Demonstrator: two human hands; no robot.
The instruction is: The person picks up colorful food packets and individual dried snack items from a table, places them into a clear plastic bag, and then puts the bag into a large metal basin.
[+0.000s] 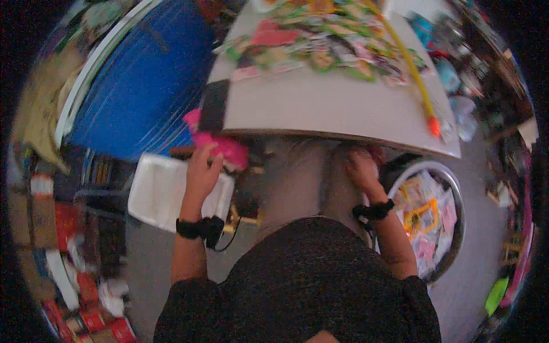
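Note:
My left hand [205, 169] is at the left front corner of the white table [334, 107], with its fingertips at a bright pink, soft-looking item [221, 148]. Blur hides whether the fingers grip that item or only overlap it. Below this hand stands a white plastic container [158, 193]. My right hand [362, 167] is low by the table's front edge, over my right leg, with its fingers bent. Its fingertips are dark and blurred, so anything in them is hidden. A black band is on each wrist.
Many small colourful packets [321, 47] are heaped across the table's far part. A yellow stick with an orange tip [414, 68] lies along its right side. A round metal-rimmed basin [459, 214] with packets stands to my right. A blue panel [141, 81] is at left.

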